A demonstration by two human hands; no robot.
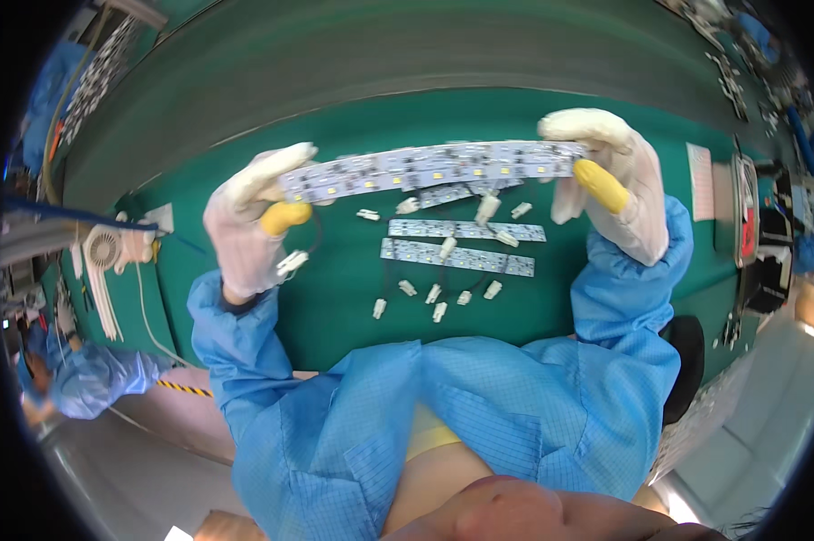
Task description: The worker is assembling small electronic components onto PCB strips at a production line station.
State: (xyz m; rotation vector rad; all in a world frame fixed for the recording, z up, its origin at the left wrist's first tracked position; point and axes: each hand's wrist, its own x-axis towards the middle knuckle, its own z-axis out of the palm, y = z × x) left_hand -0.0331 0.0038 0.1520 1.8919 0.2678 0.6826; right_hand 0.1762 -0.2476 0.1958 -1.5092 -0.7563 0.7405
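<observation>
Between my two hands a long LED strip board is held up level over the green mat. My left hand, in a white glove with a yellow thumb cot, pinches its left end. Gloved the same way, my right hand grips the right end. A dark wire with a white connector hangs below my left hand. Beneath the held board lie more LED strip boards, an upper one and a lower one, with another partly hidden behind. Several white plug connectors are scattered around them.
A small white fan stands at the left beside white strips and cables. At the right are a paper sheet and a tray with a red item. A co-worker in a blue sleeve sits at the far left.
</observation>
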